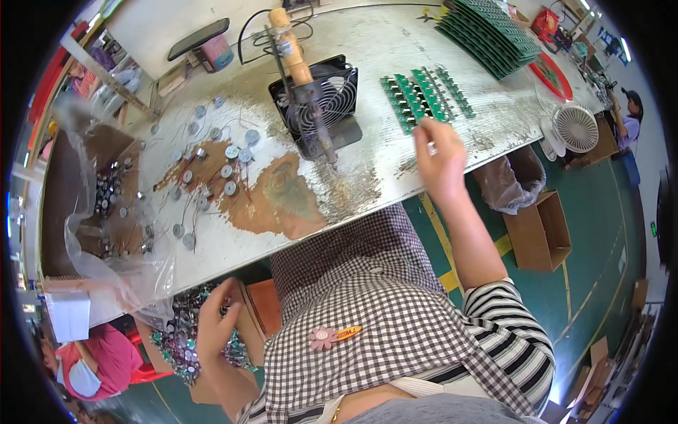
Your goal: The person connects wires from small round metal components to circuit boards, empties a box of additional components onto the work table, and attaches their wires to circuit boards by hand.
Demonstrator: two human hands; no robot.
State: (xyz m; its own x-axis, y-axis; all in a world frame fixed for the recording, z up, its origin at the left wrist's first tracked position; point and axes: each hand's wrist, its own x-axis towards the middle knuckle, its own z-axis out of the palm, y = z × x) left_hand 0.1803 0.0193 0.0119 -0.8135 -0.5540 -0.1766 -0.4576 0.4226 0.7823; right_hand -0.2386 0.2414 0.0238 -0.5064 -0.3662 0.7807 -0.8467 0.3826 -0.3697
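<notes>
My right hand (441,157) is at the near edge of a group of green circuit boards (417,99) laid in strips on the table. Its fingers are curled together, and a small pale spot shows between them; I cannot make out what they hold. Low on the left, my left hand (216,322) hovers beside the table edge with thumb and fingers apart, holding nothing I can see. Below it stands a box full of small round parts with green boards (176,346). Small round metal motors with thin wires (230,188) lie scattered on the table's left half.
A soldering iron (321,131) slants on a stand before a black fan (342,92). Stacked green board panels (487,35) stand far right, near a red tray (552,76) and a white fan (575,128). A plastic-lined carton (63,205) sits left; another carton (540,233) stands on the floor.
</notes>
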